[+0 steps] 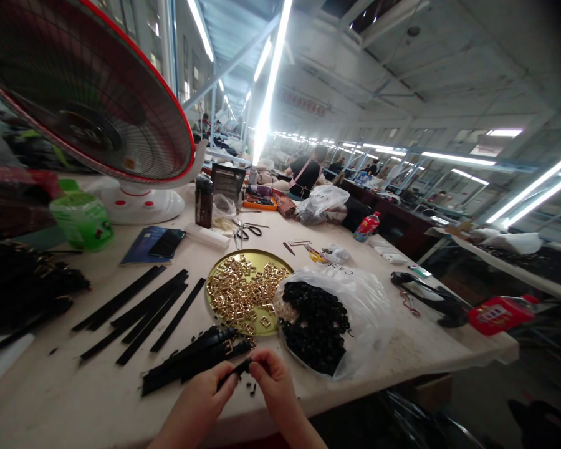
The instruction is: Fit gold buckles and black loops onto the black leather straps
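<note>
Both my hands are closed on one black strap [240, 368] above the table's near edge. My left hand [210, 390] pinches it from the left, while my right hand [270, 373] grips its end with thumb and fingers. Just behind them lies a stack of black straps [187, 362], some with gold buckles. A round gold tray [212, 305] full of gold buckles [243, 290] stands beyond. To the right, an open plastic bag [367, 312] holds many small black loops [313, 324]. Several loose black straps [154, 312] lie at the left.
A large fan [140, 206] stands at the left beside a green container [81, 218]. A phone [167, 242], scissors [250, 231] and a dark jar [204, 202] are farther back. Red bottles [500, 313] are at the right. Another person [306, 174] is at work in the distance.
</note>
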### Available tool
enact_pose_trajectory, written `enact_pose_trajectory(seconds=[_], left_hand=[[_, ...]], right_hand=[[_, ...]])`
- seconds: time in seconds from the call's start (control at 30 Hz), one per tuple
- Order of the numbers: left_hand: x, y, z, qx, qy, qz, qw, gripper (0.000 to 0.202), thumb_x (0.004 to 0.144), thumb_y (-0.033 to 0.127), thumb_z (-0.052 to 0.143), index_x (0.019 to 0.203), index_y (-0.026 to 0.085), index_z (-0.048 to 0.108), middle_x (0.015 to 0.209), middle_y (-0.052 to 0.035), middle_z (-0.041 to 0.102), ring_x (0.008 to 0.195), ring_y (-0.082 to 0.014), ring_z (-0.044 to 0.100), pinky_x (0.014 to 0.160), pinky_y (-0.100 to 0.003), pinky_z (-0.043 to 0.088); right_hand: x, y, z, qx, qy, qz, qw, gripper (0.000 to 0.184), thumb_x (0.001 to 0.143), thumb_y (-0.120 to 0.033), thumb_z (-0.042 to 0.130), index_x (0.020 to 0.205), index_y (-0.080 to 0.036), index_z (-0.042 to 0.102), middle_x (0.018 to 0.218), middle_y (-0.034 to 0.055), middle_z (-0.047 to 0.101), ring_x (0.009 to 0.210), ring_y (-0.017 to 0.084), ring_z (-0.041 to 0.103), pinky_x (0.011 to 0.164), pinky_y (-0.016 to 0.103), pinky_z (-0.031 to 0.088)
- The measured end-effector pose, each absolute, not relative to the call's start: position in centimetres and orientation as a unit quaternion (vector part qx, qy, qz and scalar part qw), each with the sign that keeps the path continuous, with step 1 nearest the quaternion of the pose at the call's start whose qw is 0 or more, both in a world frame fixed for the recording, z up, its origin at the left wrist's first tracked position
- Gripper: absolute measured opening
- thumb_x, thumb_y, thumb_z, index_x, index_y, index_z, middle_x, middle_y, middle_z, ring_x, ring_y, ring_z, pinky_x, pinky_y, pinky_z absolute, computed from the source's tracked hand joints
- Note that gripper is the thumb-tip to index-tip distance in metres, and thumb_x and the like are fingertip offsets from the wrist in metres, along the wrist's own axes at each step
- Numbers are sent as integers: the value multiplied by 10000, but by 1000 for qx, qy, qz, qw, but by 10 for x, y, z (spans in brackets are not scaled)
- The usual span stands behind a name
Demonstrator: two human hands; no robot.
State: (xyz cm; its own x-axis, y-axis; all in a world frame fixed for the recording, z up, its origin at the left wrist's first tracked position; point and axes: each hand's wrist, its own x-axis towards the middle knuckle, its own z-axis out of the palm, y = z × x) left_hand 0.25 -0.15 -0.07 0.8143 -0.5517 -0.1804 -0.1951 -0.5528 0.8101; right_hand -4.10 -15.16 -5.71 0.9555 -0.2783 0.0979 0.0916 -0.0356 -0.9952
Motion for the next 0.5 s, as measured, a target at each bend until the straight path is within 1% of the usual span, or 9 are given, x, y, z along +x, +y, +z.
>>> enact_pose_trajectory(seconds=[0.13,0.2,0.23,0.37,0.43,0.5], left_hand=[[2,2,3,871,-225,-217,379,261,792,323,394,743,210,623,700,3,654,684,-163,589,614,-201,381],[3,3,0,871,-231,-216,377,252,795,308,391,743,211,618,717,-4,658,711,-172,598,619,-204,377],[3,3,-2,870,-233,-216,377,252,797,307,388,738,210,613,715,-6,657,711,-176,600,617,-207,374],[5,2,-5,860,-248,-225,386,263,807,326,382,723,206,600,700,0,652,690,-177,598,609,-215,369],[3,0,-6,852,-253,-226,400,263,806,330,385,734,208,607,712,1,658,700,-177,599,618,-215,374],[1,-1,-8,852,-245,-217,408,259,803,320,388,731,211,611,715,0,664,703,-178,600,628,-217,381]], right_hand=[[-45,-151,-57,-775,42,-155,611,47,745,-220,569,740,-184,598,688,-3,575,676,142,512,642,258,395],[-44,-150,-56,-780,43,-147,606,45,731,-229,592,718,-188,603,687,1,589,678,147,526,643,262,397],[-43,-150,-55,-767,56,-133,625,53,717,-240,611,727,-189,603,686,1,592,665,146,531,629,261,399],[-38,-151,-53,-642,114,-32,757,195,671,-321,663,767,-163,601,616,-11,577,547,119,515,542,245,383],[-37,-152,-53,-599,129,4,790,225,663,-340,675,756,-145,613,580,-16,567,524,104,495,539,237,369],[-38,-151,-54,-584,144,15,799,217,650,-317,694,754,-139,624,567,-23,562,527,93,481,549,228,358]])
